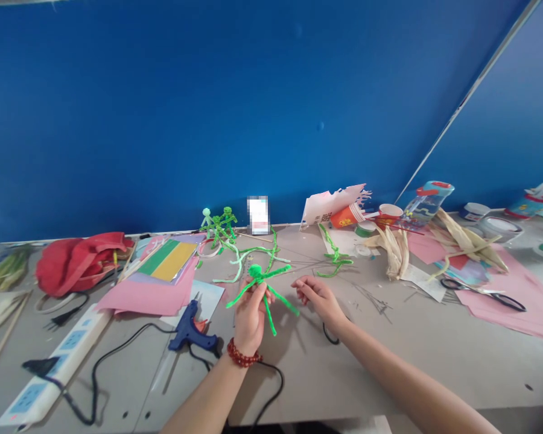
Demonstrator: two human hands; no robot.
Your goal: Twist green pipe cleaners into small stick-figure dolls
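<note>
My left hand [250, 316], with a red bead bracelet at the wrist, is closed around a bright green pipe-cleaner figure [263, 283] with a fuzzy head and several legs sticking out, held just above the table. To the right of the figure, my right hand [315, 296] rests low over the table with fingers loosely curled and nothing visible in it. More green pipe cleaners [248, 254] lie behind the figure, and small finished green figures [219, 224] stand by the blue wall.
A blue glue gun [190, 330] with black cable lies left of my left hand, beside a white power strip [54, 374]. Pink and coloured paper [156, 283], a red cloth [79, 259], scissors [484, 294], corn husks [396, 253], paper cups [350, 215] and tape rolls crowd the grey table [389, 367].
</note>
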